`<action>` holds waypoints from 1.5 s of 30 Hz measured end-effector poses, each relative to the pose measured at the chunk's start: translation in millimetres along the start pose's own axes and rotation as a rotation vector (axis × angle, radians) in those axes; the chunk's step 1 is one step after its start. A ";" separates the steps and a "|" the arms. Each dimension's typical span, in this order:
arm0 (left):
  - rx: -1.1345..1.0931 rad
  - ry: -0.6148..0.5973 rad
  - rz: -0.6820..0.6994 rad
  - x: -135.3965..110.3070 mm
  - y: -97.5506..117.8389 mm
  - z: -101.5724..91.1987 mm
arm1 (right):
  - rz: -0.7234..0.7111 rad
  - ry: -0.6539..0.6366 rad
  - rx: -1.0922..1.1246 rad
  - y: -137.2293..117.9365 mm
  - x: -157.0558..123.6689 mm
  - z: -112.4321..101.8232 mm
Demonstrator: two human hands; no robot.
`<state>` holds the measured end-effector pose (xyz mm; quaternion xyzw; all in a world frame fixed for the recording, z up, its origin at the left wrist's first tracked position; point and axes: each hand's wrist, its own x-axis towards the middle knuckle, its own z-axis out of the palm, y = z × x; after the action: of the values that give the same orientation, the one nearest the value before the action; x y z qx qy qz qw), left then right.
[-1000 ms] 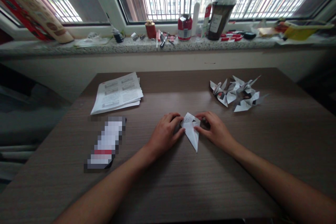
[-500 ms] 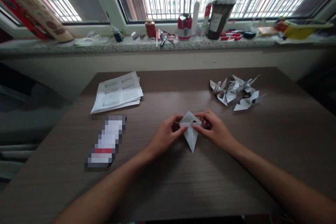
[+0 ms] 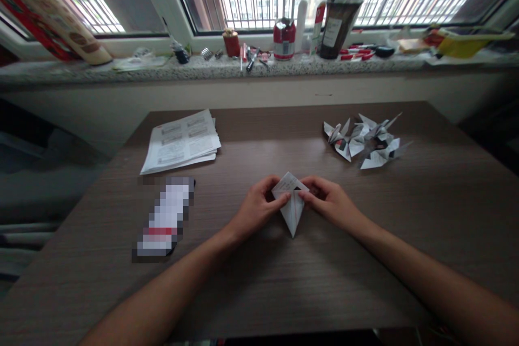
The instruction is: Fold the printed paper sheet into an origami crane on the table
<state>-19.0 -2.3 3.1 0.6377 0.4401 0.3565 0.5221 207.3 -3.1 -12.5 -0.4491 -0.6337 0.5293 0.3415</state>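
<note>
1. On my left, a pixelated slab (image 3: 164, 219) with a dark edge lies on the bench (image 3: 259, 292), near my left forearm. It leaves room to work, and I would let my elbow pass wide of it.
2. Behind it sits a stack of printed sheets (image 3: 182, 143), well apart from my fingers.
3. My left grip (image 3: 258, 203) is clamped on the folded paper's left side, the thumb flat on the near face and the fingers curled behind. I judge a light, even pinch best; squeezing hard could buckle the layers.
4. The folded paper (image 3: 292, 216) is between my 2 hands, its long point toward me and its printed corner away. I cannot tell whether it touches the bench. A crease runs down the point, so lining the edges up with it before pressing should give a clean fold.
5. My right grip (image 3: 327, 197) is clamped on the right side, its thumb just beside the other. Matching pressure from the 2 thumbs should stop the point twisting. A dark patch shows near this thumb; I cannot tell if it is a gap or print.
6. Farther right, a cluster of folded pieces (image 3: 375, 140) rests on the bench, clear of my knuckles.
</note>
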 end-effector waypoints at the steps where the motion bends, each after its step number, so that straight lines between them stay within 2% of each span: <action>1: -0.001 0.000 0.001 0.0 -0.6 0.1 | 0.002 -0.007 0.006 -0.4 -0.1 0.3; 8: -0.048 -0.021 -0.012 -0.3 -2.4 2.1 | 0.006 0.038 -0.027 -4.4 0.8 0.7; 15: -0.028 0.010 -0.044 -0.3 -2.6 0.3 | 0.034 -0.025 0.094 -8.1 -0.2 -0.7; 27: -0.086 -0.005 -0.031 -2.3 3.2 -1.4 | 0.033 0.078 -0.034 -11.6 -0.4 -5.5; 34: -0.076 -0.019 -0.040 -3.3 2.0 1.3 | 0.037 0.034 -0.016 -9.9 -0.9 -0.7; 45: -0.078 -0.026 -0.019 -1.5 -1.2 1.3 | 0.028 0.038 -0.029 -13.7 -1.5 -0.1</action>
<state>-18.6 -4.0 1.7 0.6170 0.4251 0.3601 0.5558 205.1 -5.0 1.0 -0.4727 -0.6284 0.5161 0.3395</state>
